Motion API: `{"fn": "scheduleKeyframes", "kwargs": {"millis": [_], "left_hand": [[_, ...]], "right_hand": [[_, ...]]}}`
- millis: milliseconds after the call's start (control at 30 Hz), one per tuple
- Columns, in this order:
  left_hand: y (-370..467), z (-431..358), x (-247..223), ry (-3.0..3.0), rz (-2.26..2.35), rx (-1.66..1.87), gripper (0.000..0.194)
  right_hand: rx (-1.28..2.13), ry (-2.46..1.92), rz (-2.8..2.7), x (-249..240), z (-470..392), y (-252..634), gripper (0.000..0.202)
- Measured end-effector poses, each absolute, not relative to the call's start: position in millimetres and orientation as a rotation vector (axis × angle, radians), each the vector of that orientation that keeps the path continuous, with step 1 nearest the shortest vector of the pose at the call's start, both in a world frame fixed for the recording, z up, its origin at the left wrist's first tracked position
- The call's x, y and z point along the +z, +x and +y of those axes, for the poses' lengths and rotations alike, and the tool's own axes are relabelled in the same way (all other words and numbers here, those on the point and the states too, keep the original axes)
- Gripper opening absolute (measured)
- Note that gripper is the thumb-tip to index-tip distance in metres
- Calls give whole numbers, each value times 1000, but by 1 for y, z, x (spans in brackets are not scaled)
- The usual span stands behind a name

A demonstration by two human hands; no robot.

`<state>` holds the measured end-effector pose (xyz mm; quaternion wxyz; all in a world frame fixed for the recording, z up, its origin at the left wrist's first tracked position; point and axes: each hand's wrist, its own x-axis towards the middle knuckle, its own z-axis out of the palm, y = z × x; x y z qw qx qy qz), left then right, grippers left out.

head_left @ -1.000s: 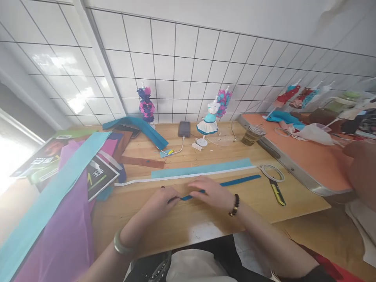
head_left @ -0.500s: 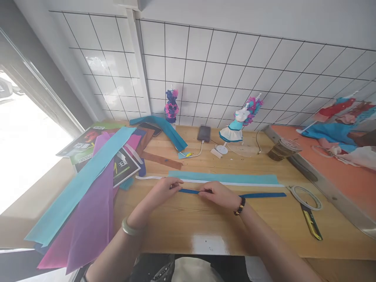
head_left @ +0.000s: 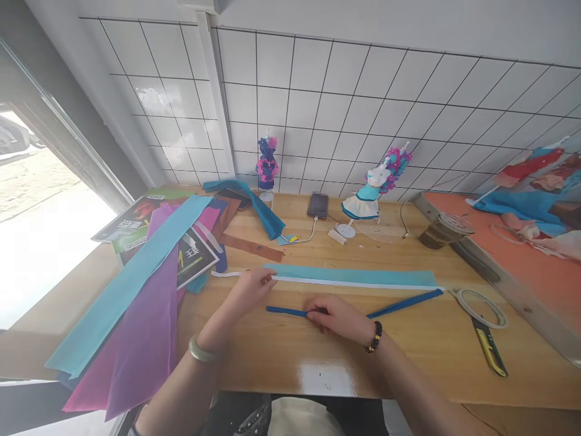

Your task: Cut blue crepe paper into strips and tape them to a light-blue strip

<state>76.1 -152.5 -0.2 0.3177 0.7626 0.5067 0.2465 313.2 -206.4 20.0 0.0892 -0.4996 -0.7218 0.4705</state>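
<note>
- which step is in hand?
- seemingly, the dark blue strip (head_left: 403, 304) is being straightened on the table (head_left: 272, 360), nearer than the white tape (head_left: 354, 284). it is pinched by the right hand (head_left: 339, 318); whether anything is gripped by the left hand (head_left: 254, 286), curled at the tape, cannot be told.
- next?
- flat, even handling is probably called for.
- any writing?
- pale characters are printed on the dark cover (head_left: 200, 261), unreadably blurred.

Narrow strip (head_left: 403, 304): dark blue noted | broad strip (head_left: 349, 275): light turquoise noted | cutter (head_left: 489, 351): yellow and black recorded | wall (head_left: 308, 103): white — dark grid observed
</note>
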Motion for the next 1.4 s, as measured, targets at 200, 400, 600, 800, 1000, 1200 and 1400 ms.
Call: {"fn": "scheduleKeyframes", "kwargs": {"millis": [200,400,600,800,1000,1200,1400], "left_hand": [[45,-143,2,2064,2003,602,30],[38,-150,5,2069,2040,412,22],[45,-152,17,2133,1920,557,16],[60,-157,20,2098,1699,720,13],[67,-157,14,1830,1525,870,14],[68,-158,21,1647,1508,1045,31],[70,-158,21,1578,1408,1164,36]], "right_hand": [[968,-1560,-2287,24,-228,313,24],[749,-1749,-2196,15,-246,316,26],[529,-1774,-2120,10,-257,322,25],[533,-1704,-2108,13,-252,312,23],[594,-1506,-2133,17,-224,278,21],[681,-1393,-2057,15,-185,234,25],[787,-1362,-1937,8,-160,213,15]]}}
